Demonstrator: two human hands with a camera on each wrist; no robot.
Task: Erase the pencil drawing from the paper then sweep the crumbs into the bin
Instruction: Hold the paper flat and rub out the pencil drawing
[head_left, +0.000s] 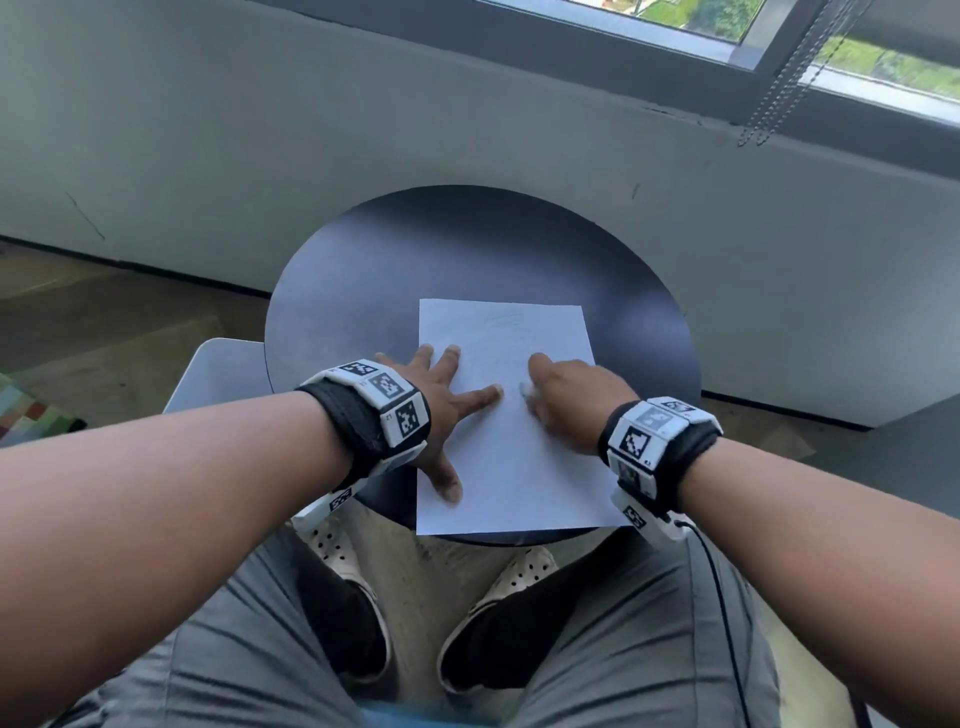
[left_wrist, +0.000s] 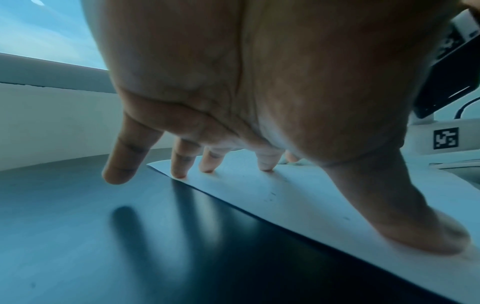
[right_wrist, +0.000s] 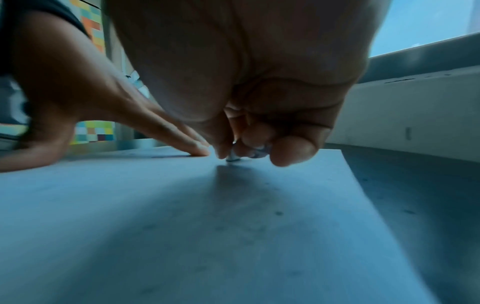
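A white sheet of paper lies on a round dark table, with faint pencil marks near its far edge. My left hand lies spread flat on the paper's left edge, fingers straight and thumb pressing down. My right hand pinches a small white eraser and holds its tip against the paper. Small dark crumbs lie scattered on the sheet and on the table. No bin shows clearly.
A pale grey object stands beside the table on the left, under its rim. A grey wall and a window ledge rise behind. My knees and shoes are below the table's near edge. A colourful rug lies at the far left.
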